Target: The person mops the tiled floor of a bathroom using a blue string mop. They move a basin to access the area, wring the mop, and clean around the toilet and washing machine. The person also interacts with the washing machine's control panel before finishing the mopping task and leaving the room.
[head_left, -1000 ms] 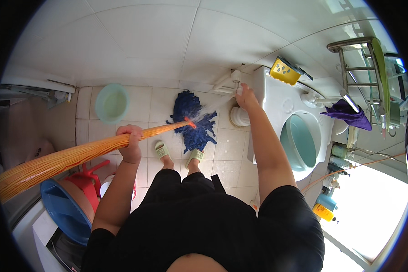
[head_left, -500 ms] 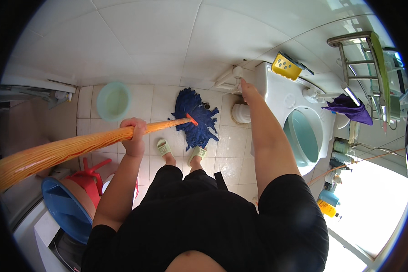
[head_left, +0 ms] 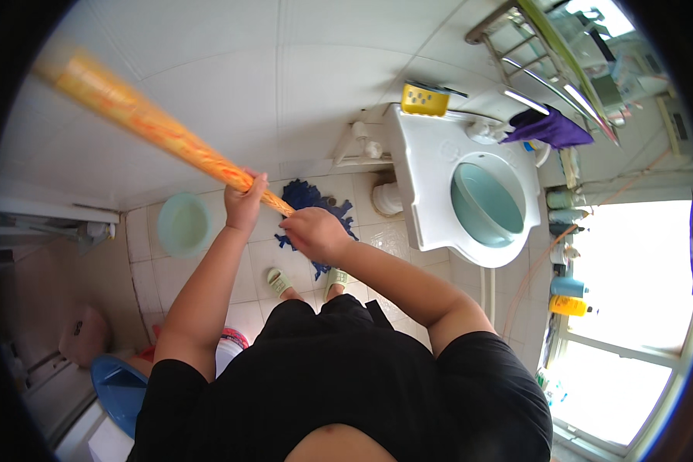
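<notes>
A mop with an orange wood-grain handle (head_left: 158, 127) slants across the view, its upper end blurred at the far left. My left hand (head_left: 244, 204) is closed around the handle. Lower down, my right hand (head_left: 318, 235) is also closed on it, near the mop head. Beneath the hands, the dark blue strip mop head (head_left: 309, 192) lies spread on the tiled floor, partly hidden by my right hand. My feet, in pale green slippers (head_left: 279, 281), stand just on the near side of it.
A pale green basin (head_left: 185, 225) stands on the floor to the left. On the right, a white washbasin (head_left: 431, 173) holds a teal basin (head_left: 481, 208). Pipes (head_left: 346, 150) run along the wall beside it. A blue tub (head_left: 119, 396) is at the lower left, bottles (head_left: 568, 286) by the window.
My right hand has left the white pipe by the wall and taken hold of the mop handle. My left hand has moved up and the handle's upper end has swung toward the far wall.
</notes>
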Motion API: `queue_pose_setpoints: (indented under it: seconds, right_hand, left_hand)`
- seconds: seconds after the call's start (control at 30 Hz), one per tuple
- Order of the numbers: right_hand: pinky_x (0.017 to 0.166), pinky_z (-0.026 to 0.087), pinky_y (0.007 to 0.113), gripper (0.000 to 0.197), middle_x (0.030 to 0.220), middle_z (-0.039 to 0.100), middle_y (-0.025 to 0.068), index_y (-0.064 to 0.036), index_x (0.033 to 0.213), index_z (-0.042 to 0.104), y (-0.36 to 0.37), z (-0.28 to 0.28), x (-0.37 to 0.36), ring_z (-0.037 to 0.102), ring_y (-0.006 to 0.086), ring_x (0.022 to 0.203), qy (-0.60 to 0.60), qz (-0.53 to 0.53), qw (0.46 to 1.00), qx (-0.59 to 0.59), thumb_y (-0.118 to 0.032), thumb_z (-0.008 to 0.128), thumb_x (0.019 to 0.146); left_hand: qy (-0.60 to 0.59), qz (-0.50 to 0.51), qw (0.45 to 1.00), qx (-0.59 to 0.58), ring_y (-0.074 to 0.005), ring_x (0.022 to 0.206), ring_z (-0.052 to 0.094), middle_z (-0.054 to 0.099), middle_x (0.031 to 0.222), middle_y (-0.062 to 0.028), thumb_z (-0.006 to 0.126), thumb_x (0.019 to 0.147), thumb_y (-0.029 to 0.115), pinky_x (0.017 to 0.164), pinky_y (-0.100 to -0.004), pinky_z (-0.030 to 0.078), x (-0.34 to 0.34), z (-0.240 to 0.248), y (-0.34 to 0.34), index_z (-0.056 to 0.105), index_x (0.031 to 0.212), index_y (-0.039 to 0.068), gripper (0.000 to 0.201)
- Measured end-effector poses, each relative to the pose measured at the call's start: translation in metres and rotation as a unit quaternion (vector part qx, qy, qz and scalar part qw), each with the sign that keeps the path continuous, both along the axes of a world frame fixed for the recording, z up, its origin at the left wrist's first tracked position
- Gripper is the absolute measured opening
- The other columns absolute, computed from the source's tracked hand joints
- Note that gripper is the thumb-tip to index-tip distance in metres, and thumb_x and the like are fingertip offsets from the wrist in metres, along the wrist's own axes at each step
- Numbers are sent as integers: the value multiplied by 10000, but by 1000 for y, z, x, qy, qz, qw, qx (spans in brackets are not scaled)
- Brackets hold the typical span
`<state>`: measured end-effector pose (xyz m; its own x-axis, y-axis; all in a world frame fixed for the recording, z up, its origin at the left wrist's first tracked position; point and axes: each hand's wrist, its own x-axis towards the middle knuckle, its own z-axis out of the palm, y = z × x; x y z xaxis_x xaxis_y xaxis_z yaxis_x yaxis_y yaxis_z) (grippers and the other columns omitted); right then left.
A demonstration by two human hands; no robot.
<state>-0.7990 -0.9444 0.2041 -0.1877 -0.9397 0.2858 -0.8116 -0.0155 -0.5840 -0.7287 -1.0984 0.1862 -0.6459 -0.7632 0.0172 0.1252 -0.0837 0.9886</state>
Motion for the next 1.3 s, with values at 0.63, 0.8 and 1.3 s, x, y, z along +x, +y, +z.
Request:
queue_pose_setpoints:
  seconds: [0.63,0.8,1.3]
  right_hand:
    - [581,477,457,181,808,612,128,-62,859,617,180,100,-52,598,286,738,514,-134,662,529,-159,526,736]
    - [598,489,359,217,869,623,99,-72,957,551,309,30,-47,615,223,788,231,-175,734,614,-145,530,753]
    - [497,489,308,374,709,558,97,49,953,464,365,-209,-8,562,193,555,-541,-254,577,556,-157,652,704]
  left_hand:
    - [-251,-322,875,-260,-302,969,514,542,1015,-171,589,742,249,831,-346,402,-23,-23,195,469,1092,10,441]
    - [-362,-369,838,-177,-224,851,571,587,939,-130,591,751,279,737,-305,444,6,-85,229,512,1038,19,395]
    - [-456,-406,780,137,-189,838,562,591,916,-118,528,794,259,716,-279,436,50,-229,320,530,1020,12,335]
